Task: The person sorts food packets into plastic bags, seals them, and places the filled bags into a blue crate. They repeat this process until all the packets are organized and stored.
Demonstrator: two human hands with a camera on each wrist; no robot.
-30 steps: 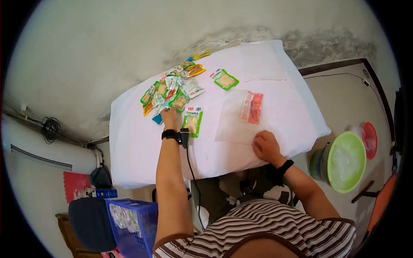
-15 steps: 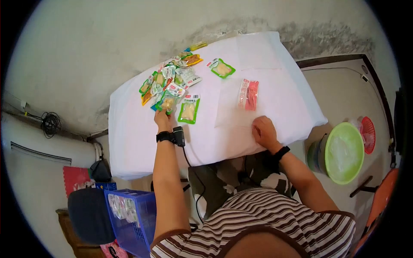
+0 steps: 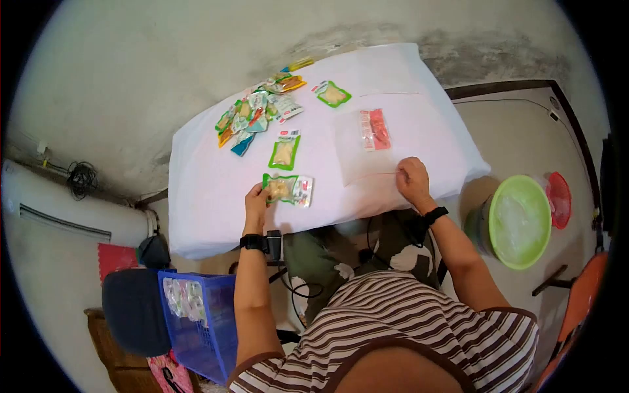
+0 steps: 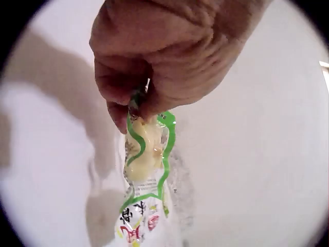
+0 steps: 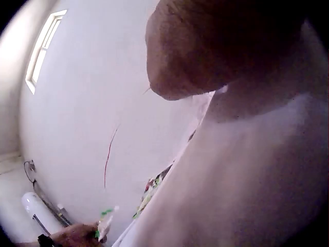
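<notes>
My left hand (image 3: pixel 256 208) pinches one end of a green-edged snack packet (image 3: pixel 288 190) near the table's front edge. In the left wrist view this packet (image 4: pixel 146 154) hangs from finger and thumb, pale yellow food showing through its clear front. My right hand (image 3: pixel 413 182), fingers curled, holds the near corner of a clear plastic bag (image 3: pixel 357 157). A thin red line (image 5: pixel 109 157) runs beside this hand in the right wrist view; the fingertips are hidden. A red-and-white packet (image 3: pixel 375 130) overlaps the bag's far right part.
Another green-edged packet (image 3: pixel 284 150) lies just beyond the held one, and a similar packet (image 3: pixel 332 94) farther back. Mixed packets form a pile (image 3: pixel 252 114) at the table's back left. A blue crate (image 3: pixel 203 334) stands left below, a green basin (image 3: pixel 521 223) at right.
My left hand has drawn a green-edged packet from the pile toward the table's front edge and turned it sideways. My right hand has shifted slightly at the bag's near corner.
</notes>
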